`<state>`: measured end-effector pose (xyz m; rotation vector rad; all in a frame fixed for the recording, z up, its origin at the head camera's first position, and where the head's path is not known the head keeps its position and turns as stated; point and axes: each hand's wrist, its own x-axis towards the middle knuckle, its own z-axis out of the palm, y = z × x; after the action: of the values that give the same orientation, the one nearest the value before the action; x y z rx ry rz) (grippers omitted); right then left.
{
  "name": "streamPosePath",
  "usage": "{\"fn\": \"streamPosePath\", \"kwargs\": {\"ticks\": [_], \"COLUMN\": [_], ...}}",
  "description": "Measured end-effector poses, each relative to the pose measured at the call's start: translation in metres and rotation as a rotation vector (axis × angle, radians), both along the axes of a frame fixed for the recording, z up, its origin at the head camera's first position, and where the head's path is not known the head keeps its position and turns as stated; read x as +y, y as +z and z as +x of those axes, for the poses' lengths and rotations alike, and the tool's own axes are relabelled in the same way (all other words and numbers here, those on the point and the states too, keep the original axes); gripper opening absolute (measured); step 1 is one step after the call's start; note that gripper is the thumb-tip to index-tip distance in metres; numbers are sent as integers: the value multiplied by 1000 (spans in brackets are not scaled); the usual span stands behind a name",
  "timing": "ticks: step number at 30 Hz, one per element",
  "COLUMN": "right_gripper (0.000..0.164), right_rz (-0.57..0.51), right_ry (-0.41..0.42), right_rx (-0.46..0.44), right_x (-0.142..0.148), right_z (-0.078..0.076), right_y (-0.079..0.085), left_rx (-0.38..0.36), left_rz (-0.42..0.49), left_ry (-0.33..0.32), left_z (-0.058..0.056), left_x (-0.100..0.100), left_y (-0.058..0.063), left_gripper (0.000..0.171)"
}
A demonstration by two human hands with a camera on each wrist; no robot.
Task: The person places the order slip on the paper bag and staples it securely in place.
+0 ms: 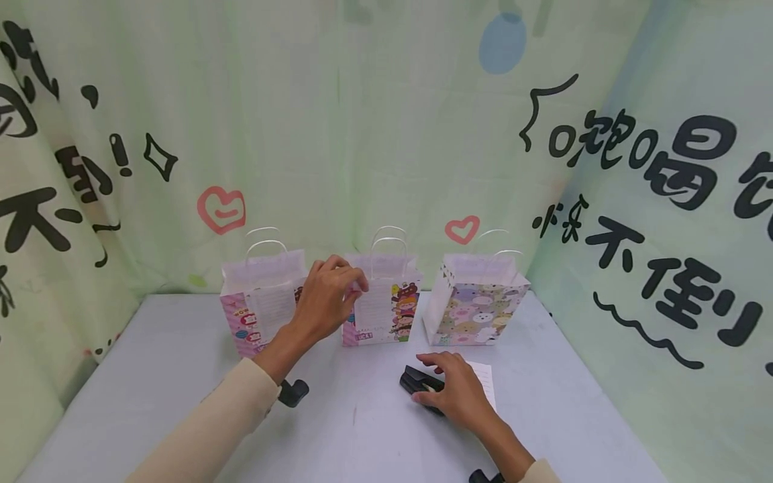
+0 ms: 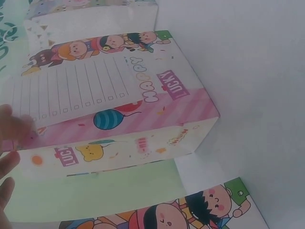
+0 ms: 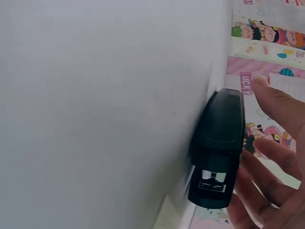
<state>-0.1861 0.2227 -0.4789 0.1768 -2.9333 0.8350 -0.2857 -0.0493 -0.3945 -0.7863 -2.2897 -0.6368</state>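
Observation:
My left hand (image 1: 329,295) is at the upper left of the middle paper gift bag (image 1: 406,335), pinching the top of a lined paper sheet (image 2: 76,90) that lies against the bag's printed front. Its fingers (image 2: 7,164) blur at the edge of the left wrist view. Over a black stapler (image 3: 219,133) on the table, my right hand (image 1: 459,392) spreads its thumb and fingers apart. The fingers come up along the stapler's side, while the thumb stands off it. Another white lined sheet (image 1: 485,382) lies partly under this hand.
A second pink bag (image 1: 247,329) with a lined sheet on its front stands at left, partly behind my left arm. At right stands a bag with animal prints (image 1: 480,315). All have upright handles. A printed curtain (image 1: 362,134) hangs behind the white table (image 1: 362,429).

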Motion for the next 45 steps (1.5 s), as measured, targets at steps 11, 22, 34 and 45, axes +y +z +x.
{"fn": "streamPosePath", "kwargs": {"ticks": [11, 22, 34, 45], "right_gripper": [66, 65, 64, 72], "right_rz": [144, 151, -96, -289], "right_ry": [4, 29, 77, 74], "right_rx": [-63, -84, 35, 38], "right_x": [3, 0, -11, -27], "right_z": [2, -1, -5, -12], "right_y": [-12, -9, 11, 30], "left_rx": [-22, -41, -31, -27], "left_rz": [-9, -5, 4, 20], "left_ry": [1, -6, -7, -11], "left_z": [0, 0, 0, 0], "left_x": [0, 0, 0, 0], "left_y": [1, 2, 1, 0], "left_gripper": [11, 7, 8, 7]}}
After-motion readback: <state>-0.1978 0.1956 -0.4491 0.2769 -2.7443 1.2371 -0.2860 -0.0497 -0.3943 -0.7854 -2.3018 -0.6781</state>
